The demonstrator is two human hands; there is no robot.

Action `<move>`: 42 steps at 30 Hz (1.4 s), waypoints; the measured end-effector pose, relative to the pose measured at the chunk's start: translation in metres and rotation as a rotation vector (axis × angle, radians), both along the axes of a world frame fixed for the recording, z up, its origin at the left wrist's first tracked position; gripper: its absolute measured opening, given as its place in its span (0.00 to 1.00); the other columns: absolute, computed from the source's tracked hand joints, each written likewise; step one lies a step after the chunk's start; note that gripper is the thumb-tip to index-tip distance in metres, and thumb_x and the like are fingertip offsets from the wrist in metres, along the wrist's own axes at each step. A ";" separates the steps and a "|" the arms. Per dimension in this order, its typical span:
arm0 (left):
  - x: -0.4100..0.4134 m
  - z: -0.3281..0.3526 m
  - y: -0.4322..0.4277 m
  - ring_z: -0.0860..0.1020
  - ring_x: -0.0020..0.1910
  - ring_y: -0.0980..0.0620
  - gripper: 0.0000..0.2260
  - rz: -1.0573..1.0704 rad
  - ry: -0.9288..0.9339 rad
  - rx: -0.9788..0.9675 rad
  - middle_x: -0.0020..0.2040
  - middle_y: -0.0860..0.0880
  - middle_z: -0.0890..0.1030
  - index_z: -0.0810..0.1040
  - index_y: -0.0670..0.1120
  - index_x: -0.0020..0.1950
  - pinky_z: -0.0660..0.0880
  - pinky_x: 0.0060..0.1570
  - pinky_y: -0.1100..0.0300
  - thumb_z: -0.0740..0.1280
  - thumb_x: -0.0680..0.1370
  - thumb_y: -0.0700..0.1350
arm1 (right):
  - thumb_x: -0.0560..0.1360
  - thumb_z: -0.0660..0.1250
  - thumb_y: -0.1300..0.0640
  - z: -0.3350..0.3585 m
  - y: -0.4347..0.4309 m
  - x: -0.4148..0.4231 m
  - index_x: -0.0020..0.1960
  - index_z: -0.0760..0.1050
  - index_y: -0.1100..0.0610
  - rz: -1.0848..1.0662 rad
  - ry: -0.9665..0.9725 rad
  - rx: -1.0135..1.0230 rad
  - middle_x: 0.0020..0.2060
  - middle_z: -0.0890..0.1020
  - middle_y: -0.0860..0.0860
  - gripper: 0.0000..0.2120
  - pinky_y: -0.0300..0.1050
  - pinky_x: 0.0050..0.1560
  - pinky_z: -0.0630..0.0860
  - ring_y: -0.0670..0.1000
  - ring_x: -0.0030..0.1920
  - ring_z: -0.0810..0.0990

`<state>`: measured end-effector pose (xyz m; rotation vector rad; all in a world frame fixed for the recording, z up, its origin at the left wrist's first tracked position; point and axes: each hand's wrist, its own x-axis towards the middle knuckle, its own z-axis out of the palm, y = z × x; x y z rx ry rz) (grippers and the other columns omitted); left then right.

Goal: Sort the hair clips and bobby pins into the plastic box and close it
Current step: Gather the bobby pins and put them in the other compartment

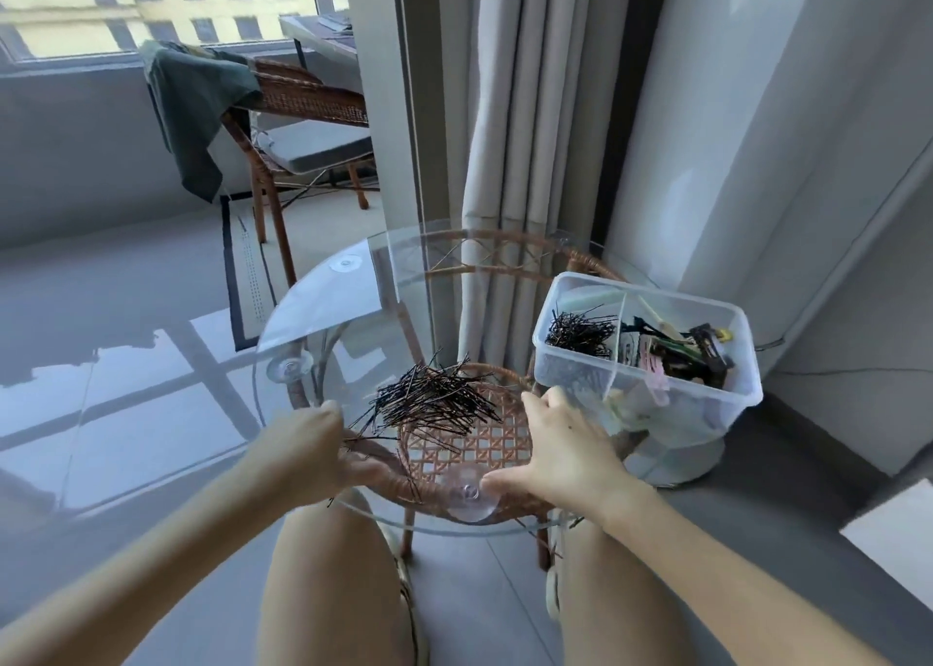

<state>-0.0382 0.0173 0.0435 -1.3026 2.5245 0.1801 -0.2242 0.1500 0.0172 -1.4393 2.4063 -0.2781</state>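
Head view. Sitting open-topped at the right of the glass counter [323,312]: plastic box [717,408], holding black bobby pins [578,334] in the far-left compartment and mixed hair clips [676,352] in the far-right. Lying mid-counter, apart from the box: loose pin pile [434,400]. Resting on glass between pile and box: right hand [560,443], fingers spreading wide, gripping nothing. Curling at the pile's near edge: left hand [328,448], fingers blurring, grip impossible to tell. Showing through the cloudy near wall: pale shapes, hard to make out.
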 end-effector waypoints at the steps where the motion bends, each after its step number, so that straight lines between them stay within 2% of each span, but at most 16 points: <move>1: 0.006 -0.006 0.004 0.80 0.39 0.49 0.23 0.032 0.022 0.054 0.41 0.48 0.80 0.65 0.45 0.45 0.72 0.37 0.58 0.65 0.70 0.65 | 0.60 0.71 0.31 -0.003 -0.007 0.003 0.71 0.58 0.57 0.013 0.030 0.012 0.66 0.66 0.55 0.50 0.50 0.64 0.68 0.56 0.67 0.67; 3: 0.012 -0.016 0.008 0.76 0.24 0.54 0.20 0.098 0.116 0.140 0.31 0.50 0.77 0.65 0.44 0.45 0.72 0.32 0.61 0.64 0.73 0.61 | 0.59 0.70 0.30 -0.006 -0.022 0.011 0.75 0.50 0.57 0.064 0.049 0.031 0.71 0.61 0.56 0.56 0.52 0.69 0.63 0.57 0.71 0.61; 4: 0.012 -0.020 0.008 0.74 0.21 0.54 0.18 0.111 0.162 0.147 0.29 0.50 0.76 0.66 0.43 0.46 0.73 0.32 0.60 0.64 0.74 0.58 | 0.59 0.70 0.30 -0.007 -0.029 0.015 0.76 0.48 0.56 0.085 0.045 0.039 0.73 0.58 0.57 0.57 0.53 0.70 0.62 0.57 0.73 0.59; 7: -0.003 -0.026 0.006 0.75 0.31 0.48 0.11 0.092 0.227 0.073 0.30 0.50 0.72 0.68 0.42 0.44 0.74 0.41 0.57 0.63 0.77 0.49 | 0.59 0.69 0.30 -0.009 -0.048 0.019 0.76 0.47 0.56 0.100 0.030 0.045 0.74 0.57 0.58 0.57 0.53 0.70 0.62 0.58 0.73 0.59; 10: -0.023 -0.031 0.001 0.72 0.39 0.47 0.11 0.107 0.247 0.010 0.37 0.47 0.74 0.65 0.44 0.34 0.69 0.40 0.59 0.61 0.76 0.39 | 0.61 0.70 0.31 -0.008 -0.061 0.021 0.76 0.51 0.57 0.090 0.045 0.028 0.72 0.61 0.57 0.54 0.52 0.68 0.65 0.58 0.71 0.64; 12: -0.034 -0.032 -0.003 0.73 0.40 0.46 0.10 0.136 0.288 0.021 0.38 0.45 0.75 0.67 0.42 0.33 0.69 0.39 0.58 0.60 0.75 0.35 | 0.64 0.70 0.34 -0.007 -0.069 0.023 0.74 0.54 0.58 0.099 0.042 -0.002 0.71 0.63 0.57 0.50 0.51 0.66 0.66 0.58 0.69 0.67; 14: -0.043 -0.031 -0.009 0.76 0.42 0.44 0.04 0.173 0.394 0.048 0.43 0.42 0.78 0.73 0.37 0.41 0.71 0.40 0.56 0.60 0.74 0.35 | 0.67 0.69 0.37 -0.006 -0.075 0.027 0.73 0.56 0.58 0.133 0.027 -0.042 0.70 0.65 0.56 0.44 0.51 0.65 0.67 0.57 0.68 0.68; 16: -0.048 -0.029 -0.014 0.78 0.47 0.42 0.07 0.223 0.549 0.100 0.47 0.40 0.80 0.76 0.36 0.48 0.73 0.44 0.53 0.60 0.74 0.36 | 0.71 0.67 0.39 -0.004 -0.078 0.029 0.74 0.58 0.58 0.177 -0.010 -0.071 0.71 0.65 0.55 0.40 0.51 0.66 0.66 0.56 0.69 0.67; 20: -0.047 -0.027 -0.024 0.82 0.44 0.45 0.05 0.257 0.759 0.247 0.45 0.42 0.82 0.75 0.40 0.48 0.79 0.48 0.50 0.61 0.75 0.39 | 0.70 0.64 0.35 0.007 -0.067 0.021 0.76 0.54 0.54 0.188 -0.190 -0.086 0.75 0.60 0.50 0.42 0.53 0.70 0.65 0.53 0.71 0.66; 23: -0.036 -0.028 -0.037 0.80 0.47 0.46 0.05 0.172 0.736 0.135 0.48 0.44 0.81 0.76 0.43 0.48 0.78 0.50 0.51 0.63 0.75 0.40 | 0.60 0.67 0.28 0.005 -0.053 0.025 0.77 0.45 0.51 0.192 -0.018 0.002 0.76 0.55 0.50 0.56 0.56 0.71 0.61 0.54 0.73 0.61; 26: -0.035 -0.028 -0.058 0.72 0.63 0.45 0.16 0.068 0.537 0.062 0.63 0.43 0.73 0.73 0.47 0.63 0.69 0.64 0.51 0.63 0.76 0.48 | 0.59 0.68 0.28 -0.010 -0.056 0.034 0.77 0.42 0.53 0.139 0.086 0.040 0.75 0.54 0.55 0.59 0.54 0.70 0.61 0.56 0.73 0.59; 28: -0.041 -0.028 -0.066 0.62 0.70 0.43 0.23 -0.005 0.394 0.116 0.71 0.44 0.66 0.64 0.50 0.71 0.60 0.69 0.47 0.61 0.76 0.51 | 0.61 0.67 0.29 -0.013 -0.064 0.032 0.76 0.46 0.56 0.070 0.088 -0.008 0.73 0.59 0.56 0.57 0.52 0.67 0.66 0.57 0.70 0.65; 30: -0.050 -0.027 -0.066 0.58 0.71 0.44 0.25 -0.084 0.359 0.182 0.72 0.47 0.64 0.61 0.52 0.73 0.58 0.69 0.48 0.62 0.76 0.48 | 0.65 0.68 0.33 -0.014 -0.073 0.027 0.75 0.52 0.57 0.076 0.096 -0.056 0.71 0.63 0.55 0.50 0.51 0.63 0.69 0.57 0.67 0.70; 33: -0.057 -0.022 -0.060 0.62 0.67 0.47 0.27 -0.154 0.397 0.305 0.68 0.48 0.68 0.66 0.51 0.70 0.63 0.67 0.50 0.62 0.72 0.38 | 0.70 0.68 0.40 -0.012 -0.080 0.024 0.68 0.64 0.56 0.160 0.067 -0.127 0.62 0.71 0.53 0.33 0.51 0.54 0.72 0.57 0.59 0.76; 36: -0.054 -0.017 -0.054 0.69 0.63 0.48 0.27 -0.182 0.449 0.344 0.64 0.46 0.72 0.69 0.48 0.68 0.69 0.63 0.52 0.65 0.69 0.35 | 0.74 0.66 0.48 -0.011 -0.080 0.021 0.61 0.73 0.55 0.180 -0.007 -0.181 0.53 0.74 0.54 0.19 0.49 0.49 0.72 0.58 0.53 0.78; 42: -0.039 -0.023 -0.051 0.71 0.63 0.48 0.33 -0.175 0.476 0.265 0.65 0.46 0.71 0.65 0.45 0.71 0.70 0.64 0.55 0.73 0.68 0.43 | 0.76 0.65 0.55 -0.013 -0.073 0.010 0.58 0.78 0.57 0.203 -0.045 -0.248 0.51 0.77 0.56 0.13 0.49 0.55 0.72 0.57 0.54 0.77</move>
